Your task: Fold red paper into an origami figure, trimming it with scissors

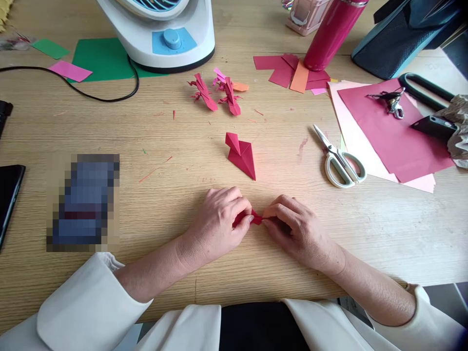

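Between my two hands is a small folded piece of red paper (257,218), mostly covered by fingers. My left hand (224,217) is closed around its left part, thumb and fingers pinching it. At its right tip, my right hand (298,229) pinches the paper between thumb and forefinger. Just beyond my hands lies a larger folded red paper piece (243,158) with a creased, pointed shape. Farther back sit finished-looking red paper figures (204,92), with pink and orange bits of paper beside them.
White-handled scissors (341,163) lie on the right, near red sheets (395,131) with keys on top. A white fan base (171,39), green paper (98,58) and a black cable (109,100) are behind. A red bottle (332,36) stands on paper strips. A blurred phone-like object (86,200) lies left.
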`<state>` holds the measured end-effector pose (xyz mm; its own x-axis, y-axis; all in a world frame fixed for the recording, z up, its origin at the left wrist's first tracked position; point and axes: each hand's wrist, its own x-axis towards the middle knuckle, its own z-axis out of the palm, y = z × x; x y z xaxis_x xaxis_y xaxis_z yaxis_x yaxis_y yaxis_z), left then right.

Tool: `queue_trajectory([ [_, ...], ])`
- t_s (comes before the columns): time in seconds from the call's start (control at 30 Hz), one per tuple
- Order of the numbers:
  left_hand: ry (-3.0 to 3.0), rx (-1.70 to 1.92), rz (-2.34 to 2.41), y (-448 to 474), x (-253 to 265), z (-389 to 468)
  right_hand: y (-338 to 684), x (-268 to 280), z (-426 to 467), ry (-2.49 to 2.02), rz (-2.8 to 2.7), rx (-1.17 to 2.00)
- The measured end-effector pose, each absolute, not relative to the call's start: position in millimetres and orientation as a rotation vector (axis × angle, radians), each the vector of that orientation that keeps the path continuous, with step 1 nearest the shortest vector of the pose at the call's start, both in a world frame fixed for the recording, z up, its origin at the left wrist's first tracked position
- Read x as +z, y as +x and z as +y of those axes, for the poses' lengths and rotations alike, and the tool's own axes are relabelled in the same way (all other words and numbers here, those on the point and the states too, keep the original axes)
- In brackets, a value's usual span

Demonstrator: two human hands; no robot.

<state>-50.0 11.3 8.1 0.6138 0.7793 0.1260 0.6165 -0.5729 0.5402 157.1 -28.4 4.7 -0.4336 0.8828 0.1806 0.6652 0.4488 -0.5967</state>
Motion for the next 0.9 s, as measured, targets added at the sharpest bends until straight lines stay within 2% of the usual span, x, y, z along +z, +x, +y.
queue_trajectory([
  [0.4, 2.37, 0.475, 1.162, -44, 9, 11, 162, 4, -34, -1.223, -2.264, 0.556],
  [0.9, 2.368, 0.462, 1.188, -43, 10, 12, 164, 9, -34, -0.973, -2.597, 0.022],
])
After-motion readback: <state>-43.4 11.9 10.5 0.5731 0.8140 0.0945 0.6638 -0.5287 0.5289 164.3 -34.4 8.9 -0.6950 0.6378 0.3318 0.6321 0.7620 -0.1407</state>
